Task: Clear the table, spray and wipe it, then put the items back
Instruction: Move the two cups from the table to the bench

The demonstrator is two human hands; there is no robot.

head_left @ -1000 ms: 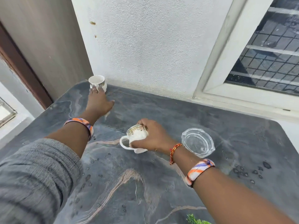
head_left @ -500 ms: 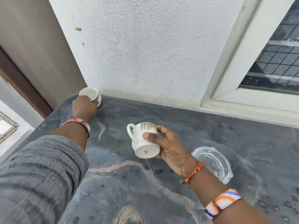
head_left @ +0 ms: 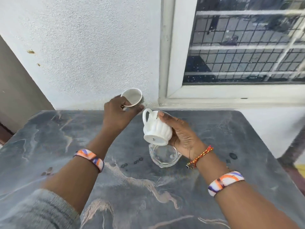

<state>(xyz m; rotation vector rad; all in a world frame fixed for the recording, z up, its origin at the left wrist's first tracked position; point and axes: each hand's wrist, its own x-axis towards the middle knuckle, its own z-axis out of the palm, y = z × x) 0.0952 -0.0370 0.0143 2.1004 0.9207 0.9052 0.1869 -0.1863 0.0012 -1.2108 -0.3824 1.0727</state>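
My left hand [head_left: 119, 113] grips a small white cup [head_left: 132, 97] by its rim, lifted and tilted with its mouth toward me, near the wall. In my right hand [head_left: 179, 132] is a second white ribbed cup [head_left: 156, 129] with a handle, raised above the table with its base toward me. A clear glass ashtray [head_left: 163, 156] sits on the dark marble-patterned table [head_left: 132, 187], just below the right-hand cup and partly hidden by it.
A white textured wall [head_left: 85, 52] runs along the table's far edge, with a white-framed window [head_left: 239, 52] at the right. A door frame stands at the far left. Small dark spots dot the tabletop.
Both cups have risen off the table. My left hand has carried its cup rightward toward the middle, and the right hand has lifted its cup higher, above the ashtray.
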